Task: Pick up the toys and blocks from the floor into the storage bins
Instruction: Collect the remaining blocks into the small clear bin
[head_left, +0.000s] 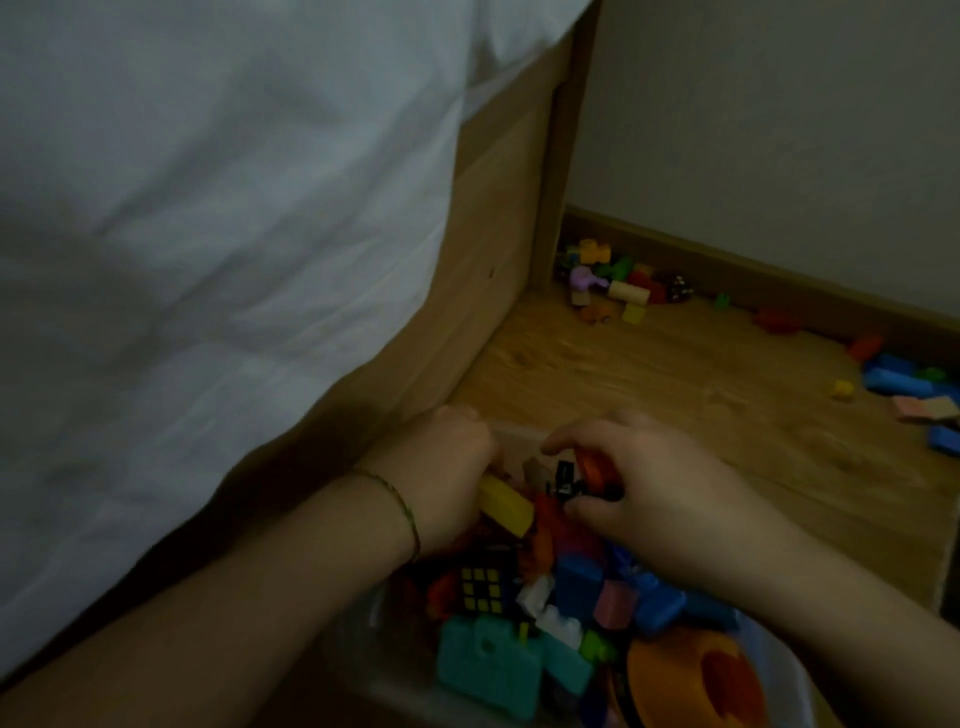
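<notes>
A clear storage bin (519, 434) stands on the wooden floor beside the bed, full of toys: a puzzle cube (480, 590), a teal case (488, 662), blue blocks (579, 582), an orange round toy (696, 680). Both hands are over the bin's far end. My left hand (447, 467) grips a yellow block (506, 504). My right hand (654, 493) pinches a small orange and black toy (595, 475). A pile of loose blocks (608, 283) lies on the floor in the far corner, and more blocks (904, 384) lie at the right by the wall.
The bed with a white sheet (208, 234) and wooden frame (493, 249) fills the left side. A skirting board (753, 270) runs along the far wall. Bare wooden floor (675, 374) stretches between the bin and the scattered blocks.
</notes>
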